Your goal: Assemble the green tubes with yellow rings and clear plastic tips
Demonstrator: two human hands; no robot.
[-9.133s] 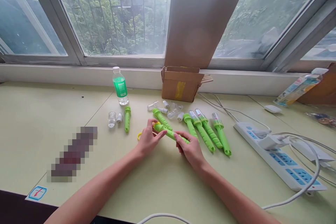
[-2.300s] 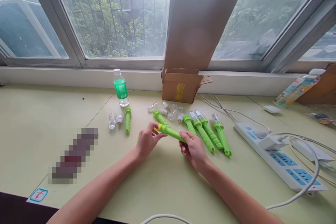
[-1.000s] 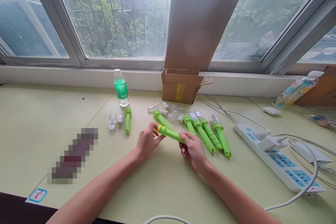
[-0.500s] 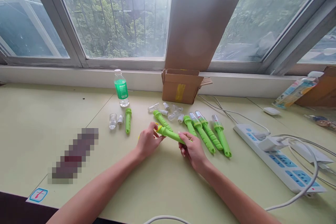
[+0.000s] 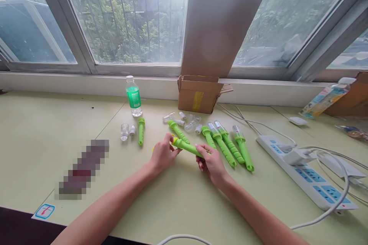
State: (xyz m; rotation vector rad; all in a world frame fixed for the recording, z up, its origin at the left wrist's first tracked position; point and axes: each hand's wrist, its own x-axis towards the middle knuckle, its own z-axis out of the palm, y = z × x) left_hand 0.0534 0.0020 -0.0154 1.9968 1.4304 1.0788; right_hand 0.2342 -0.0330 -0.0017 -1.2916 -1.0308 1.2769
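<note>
Between my hands a green plastic light-stick handle (image 5: 186, 146) is held level above the table, its threaded end to the left. The fingers of my left hand (image 5: 163, 152) are pinched at that end, where a bit of yellow shows; part of it is hidden behind them. My right hand (image 5: 211, 160) is closed around the other end. Just behind lies a loose green handle (image 5: 178, 131) without a top. To the right are another bare handle (image 5: 208, 137) and several light sticks with clear tops (image 5: 224, 146). Clear caps (image 5: 192, 123) and small white pieces (image 5: 198, 129) lie beyond.
Left of my hands stand a clear cap (image 5: 124, 132), a white piece (image 5: 132, 130) and a green handle (image 5: 141, 132). Behind are a water bottle (image 5: 133, 97) and a cardboard box (image 5: 198, 97). A power strip (image 5: 304, 176) with cables lies right; a blurred dark object (image 5: 84, 170) lies left.
Both hands keep the same hold on the green light-stick handle. Only the view has shifted very slightly.
</note>
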